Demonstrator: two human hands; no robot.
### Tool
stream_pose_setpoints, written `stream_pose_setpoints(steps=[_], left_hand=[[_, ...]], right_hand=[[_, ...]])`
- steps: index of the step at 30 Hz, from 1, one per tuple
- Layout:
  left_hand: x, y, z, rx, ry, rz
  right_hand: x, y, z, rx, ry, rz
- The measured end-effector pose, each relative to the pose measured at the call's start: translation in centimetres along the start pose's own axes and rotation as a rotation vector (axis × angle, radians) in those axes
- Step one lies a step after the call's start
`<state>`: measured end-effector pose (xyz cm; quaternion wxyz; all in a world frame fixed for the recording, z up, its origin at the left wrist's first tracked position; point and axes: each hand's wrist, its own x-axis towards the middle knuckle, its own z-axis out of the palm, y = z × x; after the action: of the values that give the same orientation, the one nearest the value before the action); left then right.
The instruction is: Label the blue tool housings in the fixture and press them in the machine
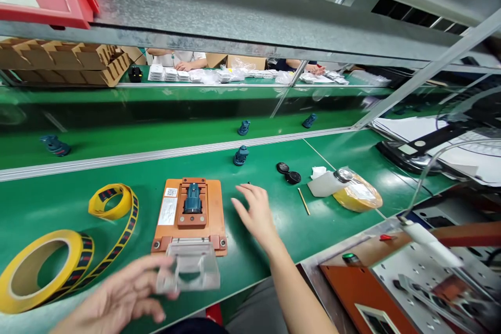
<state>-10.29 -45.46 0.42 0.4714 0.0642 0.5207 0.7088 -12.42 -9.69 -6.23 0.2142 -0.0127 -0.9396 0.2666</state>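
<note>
An orange fixture plate [213, 211] lies on the green table, with a dark blue part [192, 199] seated in its middle. A clear plastic lid [188, 267] is hinged at its near edge and folded toward me. My left hand [117, 302] is at the bottom left, blurred, its fingertips at the lid's left edge. My right hand [256, 214] hovers just right of the plate, fingers stretched out and apart, holding nothing.
A yellow tape roll [23, 271] with a loose striped strip [117, 203] lies at left. Blue parts [241, 155] sit on and beside the conveyor. Two black caps [288, 173], a thin stick [303, 201], a bottle [327, 183] on a yellow pad. A machine stands at right. Other people's hands work across the line.
</note>
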Motion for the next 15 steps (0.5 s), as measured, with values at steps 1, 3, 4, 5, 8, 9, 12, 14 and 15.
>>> stream_pose_setpoints(steps=[1, 3, 4, 5, 8, 9, 12, 14, 15], left_hand=[[0.5, 1.4, 0.2, -0.051, 0.023, 0.031], [2.3, 3.8, 1.0, -0.15, 0.082, 0.087], [3.6, 4.7, 1.4, -0.194, 0.119, 0.102], [4.9, 5.3, 1.7, -0.232, 0.155, 0.1], [8.3, 6.0, 2.0, -0.299, 0.256, 0.036], [8.9, 6.1, 1.7, -0.298, 0.279, 0.015], [8.4, 6.2, -0.3, -0.046, 0.309, 0.02], [6.8, 6.6, -2.7, 0.407, 0.425, 0.141], [6.0, 6.9, -4.2, 0.683, 0.528, 0.217]], right_hand=[[-1.3, 1.2, -0.5, -0.109, 0.048, 0.059], [-3.8, 3.2, -1.1, -0.343, 0.074, 0.178], [-4.9, 4.1, -1.2, -0.431, 0.062, 0.221], [-5.9, 4.8, -1.1, -0.485, 0.052, 0.251], [-7.5, 6.1, -0.3, -0.496, 0.08, 0.292], [-7.6, 6.4, 0.0, -0.45, 0.103, 0.296], [-7.5, 7.1, 0.4, -0.215, 0.189, 0.342], [-7.2, 7.1, 0.3, -0.014, 0.258, 0.454], [-7.0, 6.9, 0.2, 0.11, 0.3, 0.527]])
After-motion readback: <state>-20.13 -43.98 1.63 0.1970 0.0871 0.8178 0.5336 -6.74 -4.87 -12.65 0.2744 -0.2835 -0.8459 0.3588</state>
